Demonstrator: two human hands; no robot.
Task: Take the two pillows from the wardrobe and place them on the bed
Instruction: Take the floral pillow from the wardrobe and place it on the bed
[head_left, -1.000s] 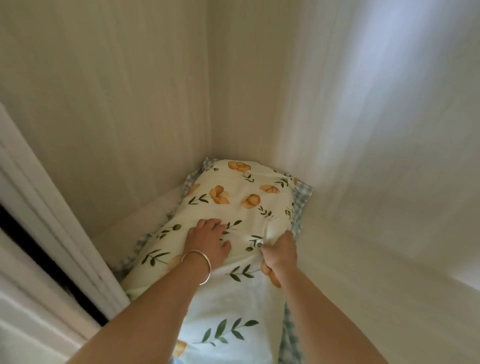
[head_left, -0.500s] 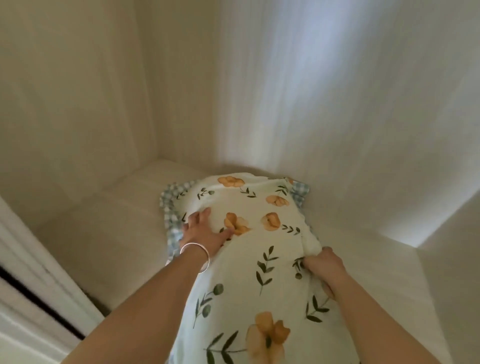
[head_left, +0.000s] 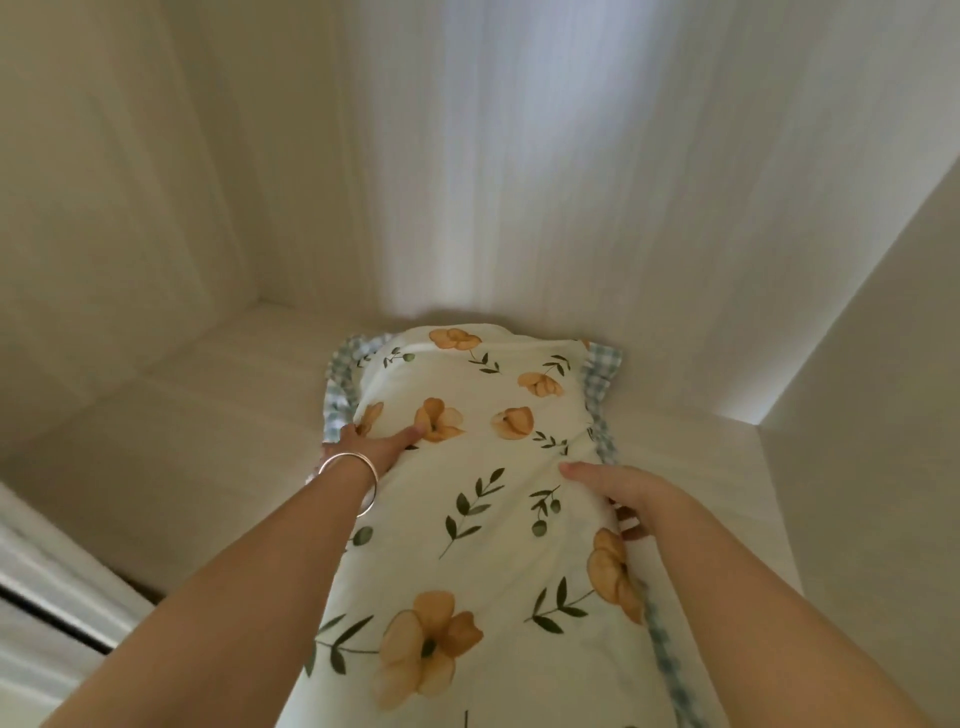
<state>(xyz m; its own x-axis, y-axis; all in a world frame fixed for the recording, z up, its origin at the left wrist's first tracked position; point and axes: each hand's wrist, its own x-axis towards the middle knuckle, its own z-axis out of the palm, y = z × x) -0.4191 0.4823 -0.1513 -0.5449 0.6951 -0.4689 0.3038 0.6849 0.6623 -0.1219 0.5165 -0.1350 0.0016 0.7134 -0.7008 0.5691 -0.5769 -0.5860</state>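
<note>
A cream pillow (head_left: 483, 499) printed with orange flowers and green leaves, edged in a blue checked frill, lies lengthwise on the wardrobe shelf (head_left: 182, 441), its far end near the back wall. My left hand (head_left: 371, 444), a silver bangle on the wrist, grips the pillow's left edge, thumb on top. My right hand (head_left: 621, 491) holds the right edge, fingers curled under it. A second pillow is not visible; the bed is out of view.
The wardrobe's pale back wall (head_left: 545, 182) and left side wall (head_left: 130, 208) enclose the shelf. A right side panel (head_left: 883, 389) stands close to the pillow. The door frame and its dark track (head_left: 57, 608) run along the lower left.
The view has swung right, bringing the pillow to the centre. My hands have spread apart from the pillow's top to its two side edges, and the pillow has moved nearer to me.
</note>
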